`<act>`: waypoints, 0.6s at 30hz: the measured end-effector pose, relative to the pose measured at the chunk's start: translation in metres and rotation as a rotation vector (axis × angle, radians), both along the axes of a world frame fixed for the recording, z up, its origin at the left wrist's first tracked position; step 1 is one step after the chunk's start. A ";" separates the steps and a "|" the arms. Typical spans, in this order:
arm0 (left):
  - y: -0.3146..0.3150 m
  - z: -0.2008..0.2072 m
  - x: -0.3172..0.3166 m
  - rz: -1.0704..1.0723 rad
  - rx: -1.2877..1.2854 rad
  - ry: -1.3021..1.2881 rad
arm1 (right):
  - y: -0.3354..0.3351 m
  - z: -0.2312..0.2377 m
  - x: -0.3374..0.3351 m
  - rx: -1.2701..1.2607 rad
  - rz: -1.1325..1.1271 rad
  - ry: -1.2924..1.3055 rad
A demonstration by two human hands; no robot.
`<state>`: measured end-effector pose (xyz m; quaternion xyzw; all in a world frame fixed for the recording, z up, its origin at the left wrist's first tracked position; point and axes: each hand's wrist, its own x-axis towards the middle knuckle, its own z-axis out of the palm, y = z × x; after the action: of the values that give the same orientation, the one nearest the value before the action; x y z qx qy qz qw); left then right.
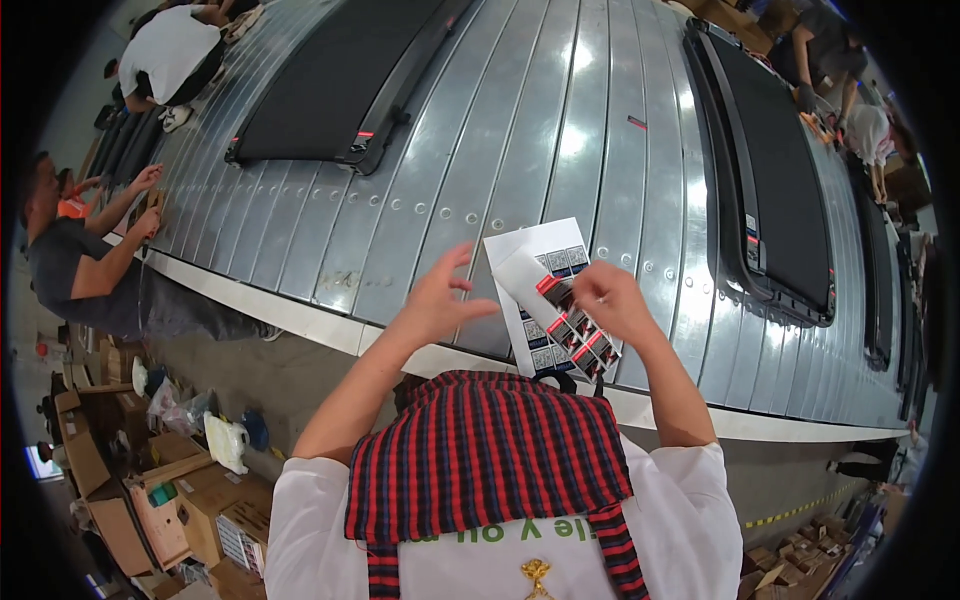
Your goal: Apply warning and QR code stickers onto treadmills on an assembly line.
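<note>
Two overlapping label sheets lie at the near edge of the metal slat conveyor (480, 130), in front of my chest. The upper label sheet (520, 272) is tilted and carries red, black and white stickers; the lower sheet (508, 243) is white with dark printed square codes. My right hand (612, 302) is closed over the upper sheet's right side, fingertips pinched together at the stickers. What sits between those fingertips is hidden. To the left of the sheets, my left hand (440, 298) hovers empty, thumb and fingers apart, the thumb pointing toward the paper.
Black framed panels rest on the conveyor: one panel (330, 90) far left, another panel (765, 170) at right. A small red-and-black tag (637, 122) lies between them. People stand along both sides, one person (90, 250) close on the left. Cardboard boxes (220, 510) are piled lower left.
</note>
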<state>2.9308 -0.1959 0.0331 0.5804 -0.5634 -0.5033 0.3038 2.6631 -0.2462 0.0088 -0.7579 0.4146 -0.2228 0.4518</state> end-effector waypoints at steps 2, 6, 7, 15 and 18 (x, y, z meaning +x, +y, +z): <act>0.002 -0.039 0.007 0.105 0.156 0.132 | -0.003 -0.036 -0.025 0.217 -0.212 -0.183; 0.008 -0.104 -0.005 0.172 0.442 0.162 | 0.016 -0.091 -0.043 -0.023 -0.530 0.107; 0.009 -0.111 -0.013 0.218 0.506 0.213 | 0.025 -0.105 -0.044 -0.069 -0.535 0.184; -0.001 -0.131 -0.040 0.403 0.558 0.202 | 0.053 -0.102 0.015 -0.204 -0.476 0.298; -0.008 -0.136 -0.036 0.419 0.637 0.324 | 0.050 -0.101 0.018 -0.170 -0.456 0.278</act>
<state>2.8944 -0.2043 -0.1033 0.6608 -0.1939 -0.6646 0.2900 2.6809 -0.1966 -0.0924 -0.7037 0.6120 -0.2467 0.2636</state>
